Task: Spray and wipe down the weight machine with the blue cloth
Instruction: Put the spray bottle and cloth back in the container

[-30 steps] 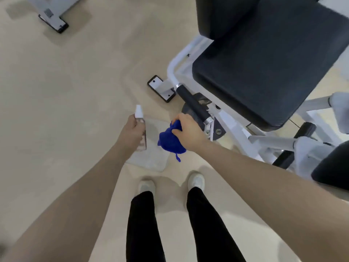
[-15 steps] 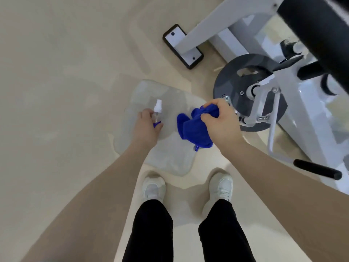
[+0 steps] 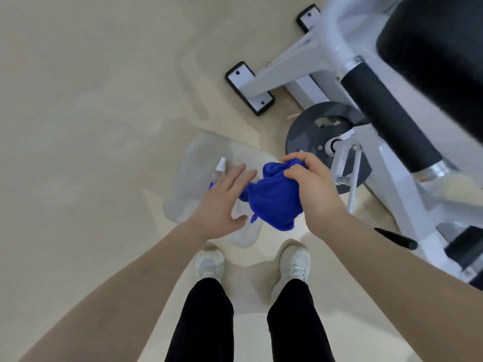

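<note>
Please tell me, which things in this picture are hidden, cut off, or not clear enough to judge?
- Spray bottle, head view: its lower part is hidden behind the left hand; whether the hand touches it is unclear.
- Blue cloth: its upper edge is covered by the right hand.
- Weight machine: seat pad cut off by the top and right edges.

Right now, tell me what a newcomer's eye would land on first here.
First, the bright blue cloth bunched in the right hand at the centre, vivid against the pale floor. Next, the left hand, fingers spread and holding nothing, just over the small spray bottle that lies on a clear mat. To the right looms the white weight machine with its black padding.
</note>
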The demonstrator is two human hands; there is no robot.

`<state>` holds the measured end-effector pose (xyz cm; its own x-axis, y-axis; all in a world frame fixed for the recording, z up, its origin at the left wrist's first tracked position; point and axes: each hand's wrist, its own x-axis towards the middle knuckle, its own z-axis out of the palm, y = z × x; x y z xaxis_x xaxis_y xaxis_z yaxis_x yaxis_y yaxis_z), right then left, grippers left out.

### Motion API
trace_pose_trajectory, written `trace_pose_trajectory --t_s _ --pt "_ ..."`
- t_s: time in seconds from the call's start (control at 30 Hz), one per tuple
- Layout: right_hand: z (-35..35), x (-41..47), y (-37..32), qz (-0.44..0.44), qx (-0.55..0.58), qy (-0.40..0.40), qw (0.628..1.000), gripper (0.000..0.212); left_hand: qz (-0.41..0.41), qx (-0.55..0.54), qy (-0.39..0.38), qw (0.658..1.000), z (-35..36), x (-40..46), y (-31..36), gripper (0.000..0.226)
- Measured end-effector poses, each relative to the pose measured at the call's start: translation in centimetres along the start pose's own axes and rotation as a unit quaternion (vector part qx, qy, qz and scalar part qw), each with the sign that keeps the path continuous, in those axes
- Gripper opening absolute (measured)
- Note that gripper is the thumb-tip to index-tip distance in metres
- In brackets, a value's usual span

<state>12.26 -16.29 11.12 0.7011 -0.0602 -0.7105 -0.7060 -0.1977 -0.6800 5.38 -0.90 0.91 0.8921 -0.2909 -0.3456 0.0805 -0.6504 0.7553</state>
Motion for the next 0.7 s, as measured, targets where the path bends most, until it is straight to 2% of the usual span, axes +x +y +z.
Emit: trace_pose_trajectory --t_s 0.1,0.17,0.23,0.27,0.3,0.37,0.43,0.5,0.6,0.7 --pt "-2.2 -4.0 -3.9 0.084 0.125 -0.045 0.988 0.026 0.041 -0.037 -0.038 0.998 -3.9 -1.4 5.9 0.052" --pt "-3.7 -6.3 -5.8 0.116 0.146 -0.075 0.980 0.029 0.014 -0.089 -0.060 0.994 -6.8 -2.6 9.7 0.025" --pt "-4.8 -7.9 -7.4 0.111 0.064 -0.076 0.989 0.030 -0.038 -0.107 -0.062 0.992 -9.5 -3.8 12.6 0.010" --pt "-5.5 -9.4 -8.8 0.085 -0.031 -0.060 0.994 0.028 -0.056 -0.118 -0.051 0.990 -11.7 -4.9 14.6 0.007" --pt "-5.8 -10.0 -9.3 0.056 -0.156 -0.047 0.985 0.028 -0.069 -0.147 -0.031 0.986 -12.7 -5.6 15.6 0.009" --pt "-6.7 -11.9 -10.1 -0.021 -0.357 -0.035 0.933 0.036 -0.083 -0.200 -0.001 0.976 -15.5 -7.0 18.5 0.014" --pt "-6.9 -13.5 -10.3 -0.060 -0.413 -0.044 0.908 0.039 -0.089 -0.236 0.001 0.968 -17.1 -7.7 20.4 0.017" --pt "-7.5 -16.1 -10.3 -0.096 -0.390 -0.065 0.914 0.050 -0.091 -0.229 -0.040 0.968 -18.5 -8.5 23.1 0.021" --pt "-8.9 -19.8 -9.1 -0.125 -0.342 -0.145 0.920 0.079 -0.113 -0.192 -0.125 0.967 -18.6 -9.7 27.1 0.029" --pt "-10.4 -23.1 -7.0 -0.081 -0.219 -0.203 0.951 0.112 -0.107 -0.166 -0.230 0.953 -17.3 -10.3 31.5 0.036"
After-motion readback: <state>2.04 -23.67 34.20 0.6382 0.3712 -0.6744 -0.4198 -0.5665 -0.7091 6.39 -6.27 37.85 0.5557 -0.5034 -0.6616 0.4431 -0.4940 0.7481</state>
